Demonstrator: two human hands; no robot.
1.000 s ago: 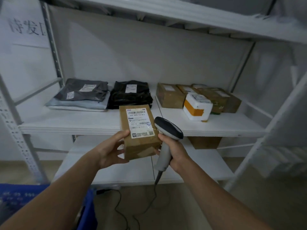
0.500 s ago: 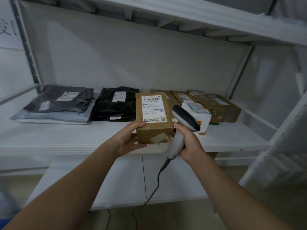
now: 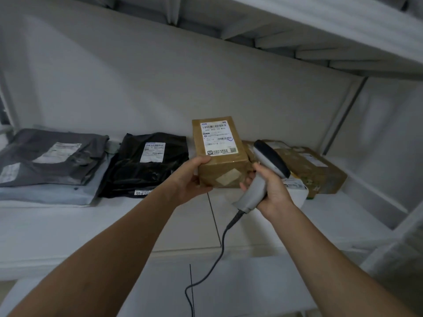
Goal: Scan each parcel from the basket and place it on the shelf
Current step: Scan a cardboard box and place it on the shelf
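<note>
Head view: L hand (image 3: pixel 190 179) grips parcel (image 3: pixel 219 154), held above shelf (image 3: pixel 68 225). R hand (image 3: pixel 272 191) clamps scanner (image 3: pixel 270 159) just beside it. Step: prob. placing. Next: lower parcel into gap btwn black bag (image 3: pixel 146 165) and boxes (image 3: pixel 315 170).

Head view. I see the left grip (image 3: pixel 190 179) holding a brown parcel (image 3: pixel 219 156) at its lower left corner, thumb on top, printed label facing the camera. The right grip (image 3: pixel 272 191) is wrapped round the handle of a grey scanner (image 3: pixel 270 161), whose dark head sits just right of the parcel. The cable (image 3: pixel 219 243) hangs from the handle. On the white shelf (image 3: pixel 114 225) lie grey mailer bags (image 3: pixel 50 156) at left and a black bag (image 3: pixel 146 165) beside them. Brown boxes (image 3: pixel 320 170) and a white box (image 3: pixel 296 191) sit behind the right grip.
</note>
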